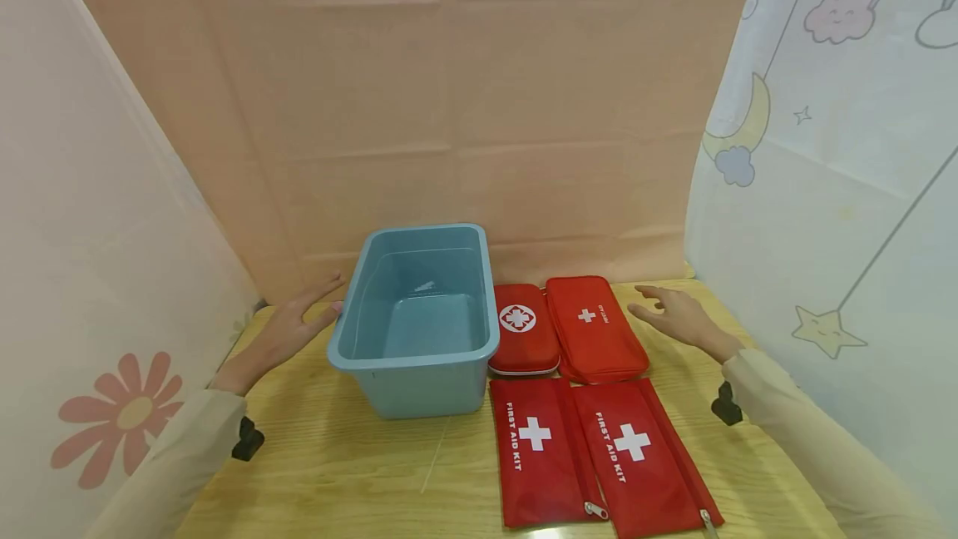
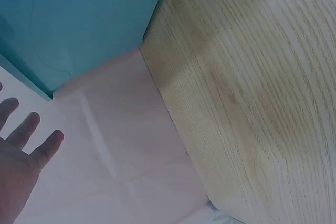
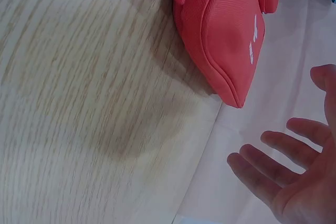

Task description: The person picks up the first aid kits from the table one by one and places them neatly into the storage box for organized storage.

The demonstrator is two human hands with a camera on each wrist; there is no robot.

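An empty blue plastic bin [image 1: 416, 318] stands on the wooden table [image 1: 352, 472]. My left hand [image 1: 295, 323] hovers flat just left of the bin, fingers straight, holding nothing; the left wrist view shows its fingers [image 2: 32, 137] beside the bin's wall [image 2: 79, 19]. Right of the bin lie a red hard case [image 1: 524, 328] and a red soft pouch [image 1: 595, 327], with two flat red "FIRST AID KIT" pouches [image 1: 540, 452] [image 1: 644, 456] in front. My right hand [image 1: 677, 314] is spread open just right of the soft pouch [image 3: 226, 35], not touching it.
Pink cloth [image 1: 479, 106] hangs behind the table, patterned curtains at the left [image 1: 97, 273] and right [image 1: 838, 190]. Bare wood shows in front of the bin and along the table's right edge.
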